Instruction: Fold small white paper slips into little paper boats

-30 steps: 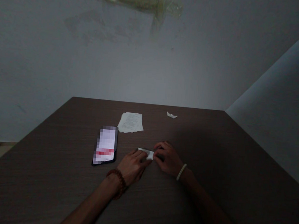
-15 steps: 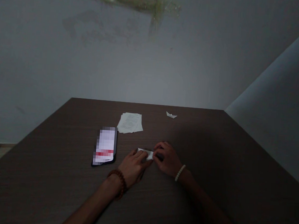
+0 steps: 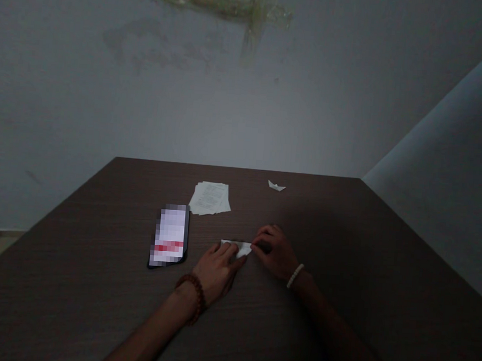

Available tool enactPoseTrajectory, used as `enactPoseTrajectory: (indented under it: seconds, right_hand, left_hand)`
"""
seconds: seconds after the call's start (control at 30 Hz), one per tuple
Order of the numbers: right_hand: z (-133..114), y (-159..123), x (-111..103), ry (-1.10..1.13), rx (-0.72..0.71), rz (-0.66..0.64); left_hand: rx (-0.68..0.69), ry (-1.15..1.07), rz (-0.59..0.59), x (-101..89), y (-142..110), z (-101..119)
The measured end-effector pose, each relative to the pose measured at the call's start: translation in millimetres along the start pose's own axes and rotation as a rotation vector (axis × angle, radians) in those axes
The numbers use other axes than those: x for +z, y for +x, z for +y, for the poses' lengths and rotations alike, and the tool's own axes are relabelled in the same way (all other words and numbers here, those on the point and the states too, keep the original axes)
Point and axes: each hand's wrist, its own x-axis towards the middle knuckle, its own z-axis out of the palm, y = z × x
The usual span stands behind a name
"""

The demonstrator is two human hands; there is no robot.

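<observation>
A small folded white paper [image 3: 243,249] lies on the table between my two hands. My left hand [image 3: 216,267] rests over its left part, fingers bent and pressing it down, with the thumb along the near side. At the paper's right end, my right hand [image 3: 275,251] pinches the corner between thumb and forefinger. The fingers of my left hand hide part of the paper. Brown beads circle my left wrist and pale beads my right.
A phone [image 3: 170,233] with a lit, blurred screen lies left of my hands. Beyond it is a stack of printed paper sheets [image 3: 210,198]. A small folded paper boat [image 3: 276,187] sits near the far edge of the brown table [image 3: 93,280], which meets a wall.
My right hand has shifted slightly right, and its fingertips now pinch the paper's right corner. More of the paper shows between my hands. My left hand stays nearly in place.
</observation>
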Motion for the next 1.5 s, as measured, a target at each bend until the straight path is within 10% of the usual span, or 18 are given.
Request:
enactPoseTrajectory:
  seconds: [1.5]
  right_hand:
    - [4.2, -1.7, 7.3, -0.055, 0.017, -0.003]
  left_hand:
    - [-0.034, -0.013, -0.049, -5.4, 1.8, 2.8]
